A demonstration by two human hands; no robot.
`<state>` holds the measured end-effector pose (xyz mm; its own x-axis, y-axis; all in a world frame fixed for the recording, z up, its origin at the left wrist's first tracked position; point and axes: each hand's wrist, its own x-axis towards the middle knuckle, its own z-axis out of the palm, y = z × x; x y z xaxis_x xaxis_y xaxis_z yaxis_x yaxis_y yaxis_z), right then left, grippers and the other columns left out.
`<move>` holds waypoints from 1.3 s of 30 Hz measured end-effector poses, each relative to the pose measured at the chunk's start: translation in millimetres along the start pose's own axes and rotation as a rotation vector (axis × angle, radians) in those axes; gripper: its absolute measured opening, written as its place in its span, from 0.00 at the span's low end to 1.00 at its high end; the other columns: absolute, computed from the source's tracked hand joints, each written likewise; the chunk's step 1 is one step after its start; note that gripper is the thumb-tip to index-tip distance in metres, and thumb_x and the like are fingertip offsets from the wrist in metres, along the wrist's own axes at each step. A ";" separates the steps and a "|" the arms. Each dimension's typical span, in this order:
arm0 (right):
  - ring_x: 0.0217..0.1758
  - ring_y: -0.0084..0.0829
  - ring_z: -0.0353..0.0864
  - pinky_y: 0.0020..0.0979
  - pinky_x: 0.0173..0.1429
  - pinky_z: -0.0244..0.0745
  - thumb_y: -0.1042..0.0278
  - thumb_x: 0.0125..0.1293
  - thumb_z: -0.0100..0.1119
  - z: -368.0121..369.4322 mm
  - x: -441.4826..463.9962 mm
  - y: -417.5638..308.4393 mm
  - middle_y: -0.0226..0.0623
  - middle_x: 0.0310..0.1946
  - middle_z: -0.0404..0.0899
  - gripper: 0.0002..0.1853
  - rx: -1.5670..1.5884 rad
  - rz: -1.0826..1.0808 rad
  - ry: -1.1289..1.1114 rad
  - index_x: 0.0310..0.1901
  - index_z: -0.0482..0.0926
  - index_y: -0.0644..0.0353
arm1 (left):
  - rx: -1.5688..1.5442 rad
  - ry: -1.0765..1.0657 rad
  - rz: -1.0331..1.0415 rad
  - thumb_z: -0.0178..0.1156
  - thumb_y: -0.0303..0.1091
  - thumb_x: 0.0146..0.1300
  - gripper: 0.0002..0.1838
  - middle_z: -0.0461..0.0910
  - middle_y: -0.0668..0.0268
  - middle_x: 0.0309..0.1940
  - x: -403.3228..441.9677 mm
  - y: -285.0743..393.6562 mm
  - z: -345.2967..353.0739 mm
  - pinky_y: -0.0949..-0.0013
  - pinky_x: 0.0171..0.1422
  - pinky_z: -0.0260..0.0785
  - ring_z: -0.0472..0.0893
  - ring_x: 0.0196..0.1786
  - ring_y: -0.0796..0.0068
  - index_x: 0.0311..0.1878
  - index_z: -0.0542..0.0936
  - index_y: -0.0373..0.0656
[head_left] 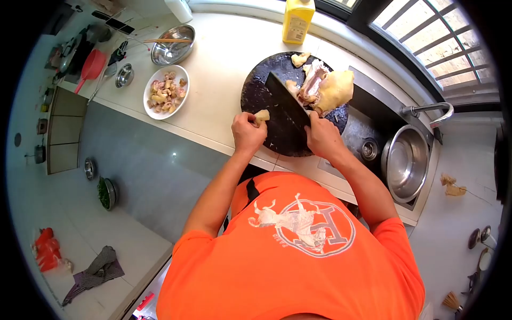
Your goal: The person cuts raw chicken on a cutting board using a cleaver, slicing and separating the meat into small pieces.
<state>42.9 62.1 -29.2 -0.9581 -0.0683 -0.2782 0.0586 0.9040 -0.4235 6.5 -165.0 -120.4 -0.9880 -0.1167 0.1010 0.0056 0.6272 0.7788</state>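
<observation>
My right hand (pixel 324 137) is wrapped around the handle of a dark, broad-bladed cleaver (pixel 285 98). Its blade reaches across a round black chopping board (pixel 256 96). Between the fingers of my left hand (pixel 248 132) is a small pale-yellow chicken piece (pixel 262 116), at the board's left edge. A large part of a raw chicken (pixel 333 92) rests on the right side of the board, just beyond my right hand, its cut flesh facing the blade. Another small chicken piece (pixel 300 59) sits near the far rim.
To the left, a white bowl (pixel 175 108) holds cut chicken pieces. Behind it stands a metal bowl (pixel 173 52) with chopsticks across it. A yellow bottle (pixel 297 22) stands by the window. On the right are a sink (pixel 368 125), a faucet (pixel 432 110) and a steel basin (pixel 408 165).
</observation>
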 end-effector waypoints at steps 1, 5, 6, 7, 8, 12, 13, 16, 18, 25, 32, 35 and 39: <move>0.42 0.66 0.85 0.60 0.48 0.78 0.68 0.72 0.56 1.5 1.0 -2.1 0.65 0.36 0.84 0.11 0.002 -0.006 0.055 0.46 0.70 0.67 | -0.002 0.020 0.012 0.72 0.29 0.54 0.10 0.80 0.52 0.29 -5.5 2.0 -0.1 0.51 0.44 0.76 0.83 0.35 0.50 0.32 0.81 0.35; 0.39 0.65 0.86 0.60 0.46 0.79 0.70 0.71 0.55 -3.6 4.2 -23.9 0.63 0.32 0.84 0.10 0.035 -0.125 0.188 0.47 0.70 0.67 | 0.028 0.119 0.042 0.75 0.30 0.53 0.11 0.81 0.57 0.30 -21.9 3.6 3.8 0.59 0.41 0.79 0.84 0.29 0.59 0.36 0.84 0.35; 0.38 0.64 0.86 0.59 0.45 0.80 0.71 0.70 0.55 -1.6 7.5 -30.0 0.63 0.32 0.84 0.10 0.030 -0.137 0.170 0.47 0.70 0.67 | 0.017 0.109 0.019 0.75 0.30 0.53 0.11 0.82 0.57 0.30 -25.4 4.1 4.2 0.60 0.41 0.79 0.84 0.29 0.59 0.36 0.84 0.34; 0.37 0.64 0.87 0.59 0.44 0.80 0.72 0.68 0.55 0.5 11.7 -36.4 0.63 0.31 0.84 0.10 0.024 -0.148 0.152 0.47 0.70 0.68 | 0.005 0.098 -0.003 0.75 0.29 0.53 0.11 0.82 0.56 0.30 -28.6 4.6 4.6 0.61 0.41 0.80 0.84 0.29 0.59 0.35 0.84 0.34; 0.36 0.63 0.87 0.59 0.44 0.80 0.73 0.67 0.55 1.7 15.3 -43.0 0.62 0.30 0.84 0.10 0.018 -0.160 0.136 0.47 0.70 0.68 | -0.007 0.089 -0.024 0.75 0.29 0.53 0.11 0.82 0.56 0.30 -30.3 5.2 4.8 0.62 0.41 0.80 0.85 0.29 0.60 0.35 0.84 0.33; 0.36 0.61 0.88 0.57 0.43 0.81 0.74 0.64 0.55 7.1 24.9 -66.7 0.61 0.29 0.85 0.11 -0.010 -0.207 0.056 0.46 0.70 0.70 | 0.027 0.069 -0.024 0.74 0.29 0.53 0.11 0.84 0.53 0.31 -33.5 2.9 7.4 0.62 0.41 0.80 0.86 0.31 0.60 0.34 0.85 0.31; 0.36 0.60 0.89 0.56 0.43 0.83 0.74 0.64 0.55 9.1 26.2 -71.0 0.61 0.31 0.85 0.11 -0.041 -0.201 0.015 0.45 0.70 0.69 | 0.033 0.064 -0.014 0.74 0.28 0.53 0.10 0.84 0.52 0.31 -33.2 3.0 7.5 0.62 0.41 0.80 0.86 0.31 0.59 0.33 0.85 0.31; 0.37 0.59 0.89 0.55 0.44 0.84 0.74 0.64 0.56 31.8 34.7 -70.7 0.61 0.32 0.86 0.11 -0.108 -0.182 -0.023 0.45 0.70 0.68 | 0.050 0.066 0.042 0.73 0.28 0.54 0.09 0.85 0.52 0.30 -34.6 -2.7 9.3 0.62 0.40 0.80 0.87 0.31 0.59 0.32 0.85 0.30; 0.38 0.59 0.89 0.54 0.44 0.84 0.74 0.64 0.57 35.1 37.3 -70.9 0.60 0.33 0.86 0.11 -0.122 -0.171 -0.009 0.45 0.70 0.68 | 0.052 0.066 0.087 0.72 0.27 0.54 0.08 0.84 0.52 0.29 -32.7 -5.3 12.9 0.61 0.40 0.80 0.86 0.30 0.58 0.32 0.85 0.31; 0.37 0.59 0.89 0.54 0.43 0.84 0.73 0.61 0.61 -18.0 27.9 -115.4 0.60 0.32 0.86 0.13 -0.082 -0.115 0.078 0.44 0.70 0.68 | -0.200 -0.025 -0.063 0.67 0.23 0.54 0.04 0.82 0.49 0.30 -35.3 -6.7 8.4 0.50 0.42 0.76 0.82 0.34 0.45 0.31 0.83 0.34; 0.47 0.62 0.88 0.56 0.50 0.82 0.74 0.62 0.61 22.9 61.0 -95.9 0.63 0.41 0.86 0.14 -0.136 -0.004 -0.114 0.47 0.72 0.70 | -0.116 -0.047 0.016 0.66 0.23 0.54 0.05 0.81 0.48 0.32 -26.1 -0.9 1.3 0.47 0.43 0.75 0.81 0.35 0.42 0.33 0.82 0.33; 0.44 0.66 0.85 0.59 0.51 0.78 0.68 0.71 0.59 23.3 52.3 -85.4 0.64 0.38 0.85 0.13 -0.112 0.018 -0.124 0.46 0.72 0.71 | 0.014 -0.058 0.094 0.66 0.22 0.52 0.06 0.81 0.47 0.36 -19.7 -2.3 -1.6 0.47 0.47 0.75 0.81 0.40 0.43 0.34 0.81 0.33; 0.42 0.63 0.86 0.57 0.50 0.79 0.69 0.71 0.57 21.1 29.1 -64.5 0.62 0.36 0.85 0.11 -0.146 0.051 -0.027 0.47 0.72 0.69 | 0.009 -0.105 0.414 0.65 0.21 0.53 0.07 0.80 0.50 0.39 -1.8 -19.5 -18.1 0.50 0.52 0.75 0.80 0.46 0.45 0.37 0.81 0.34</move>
<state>17.1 -7.1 -28.2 -0.9470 -0.0298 -0.3199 0.0640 0.9582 -0.2788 11.0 -190.9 -124.5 -0.9131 0.2253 0.3398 0.4041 0.6111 0.6806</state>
